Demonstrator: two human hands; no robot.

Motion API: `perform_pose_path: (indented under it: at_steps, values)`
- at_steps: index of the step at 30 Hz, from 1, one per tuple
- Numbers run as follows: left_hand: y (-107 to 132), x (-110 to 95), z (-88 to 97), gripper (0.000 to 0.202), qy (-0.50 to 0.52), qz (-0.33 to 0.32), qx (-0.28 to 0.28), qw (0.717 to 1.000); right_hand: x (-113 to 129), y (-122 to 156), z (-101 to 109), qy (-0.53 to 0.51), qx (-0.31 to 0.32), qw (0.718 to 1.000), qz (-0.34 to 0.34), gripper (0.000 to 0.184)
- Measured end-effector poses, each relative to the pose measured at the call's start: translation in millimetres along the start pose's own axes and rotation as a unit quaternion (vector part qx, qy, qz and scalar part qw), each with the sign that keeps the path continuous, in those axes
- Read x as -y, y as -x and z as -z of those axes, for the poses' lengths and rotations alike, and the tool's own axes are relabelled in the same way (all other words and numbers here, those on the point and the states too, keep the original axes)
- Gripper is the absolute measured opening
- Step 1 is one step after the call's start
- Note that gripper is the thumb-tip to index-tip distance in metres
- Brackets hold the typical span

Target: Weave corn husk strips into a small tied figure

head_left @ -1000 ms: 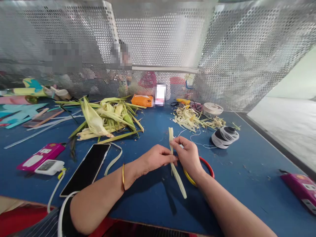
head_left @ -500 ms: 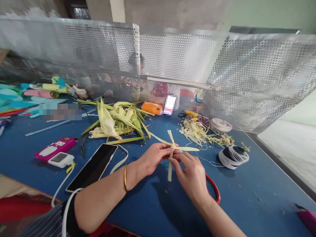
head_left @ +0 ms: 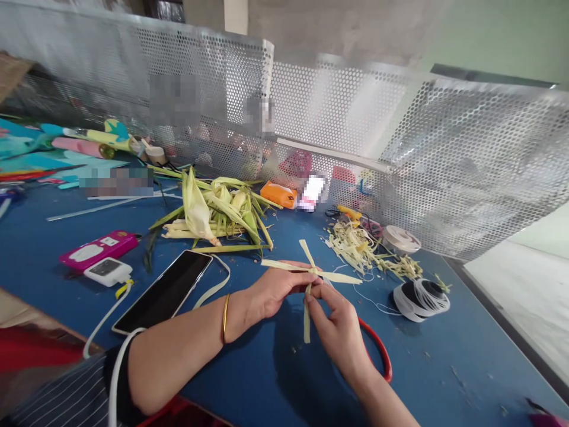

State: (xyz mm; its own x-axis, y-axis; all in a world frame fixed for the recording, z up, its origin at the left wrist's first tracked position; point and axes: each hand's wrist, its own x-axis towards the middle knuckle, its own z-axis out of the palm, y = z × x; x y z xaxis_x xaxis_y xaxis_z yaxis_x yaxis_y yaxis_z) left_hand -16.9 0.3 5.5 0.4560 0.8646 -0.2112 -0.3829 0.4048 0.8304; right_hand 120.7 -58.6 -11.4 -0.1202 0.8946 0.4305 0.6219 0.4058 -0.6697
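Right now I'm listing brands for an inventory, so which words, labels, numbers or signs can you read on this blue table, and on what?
Nothing here reads clearly.
Pink flat plastic case: white labels, print too small.
Small white device: dark display, too small to read.
Orange packet: markings blurred.
Black phone: screen dark, no text.
Crossed pale leaf strips: no writing.

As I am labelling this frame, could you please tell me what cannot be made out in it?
Head view only.
How the leaf strips are joined at their crossing: fingertips of the left hand and right hand cover it.
Most of the red hoop: under the right wrist.
What lies behind the perforated screen: mesh and blurring.
Pink thing, bottom right: cut by the frame edge.
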Motion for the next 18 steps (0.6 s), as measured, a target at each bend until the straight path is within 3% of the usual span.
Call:
perform_pose_path:
  at_steps: [2,4,6,11,15,18]
  values:
    - [1.1,-3.3,0.5,0.026,-0.017,0.003,0.011,1.0,-0.5,0.2,6.3,0.068,-0.045,0.996,0.041,0.025]
    - [2.6,-7.6,0.9,0.025,-0.032,0.003,0.019,0.999,-2.4,-2.0,13.7,0.162,-0.124,0.976,0.079,0.018]
    - [3.8,-10.9,1.1,0.025,-0.048,0.006,0.027,0.998,-5.8,-5.8,19.3,0.227,-0.159,0.956,0.091,0.019]
    - [3.0,-5.9,1.7,0.03,-0.094,0.018,0.007,0.995,-11.7,-9.7,15.0,0.179,-0.062,0.979,0.071,0.027]
    - [-0.9,2.8,3.8,0.038,-0.147,-0.034,0.009,0.988,-7.6,-5.6,8.6,0.129,-0.029,0.991,0.035,0.03]
    - [-2.9,2.3,5.3,0.041,-0.156,-0.026,0.008,0.987,-2.6,-4.0,11.6,0.093,-0.011,0.996,-0.001,0.031]
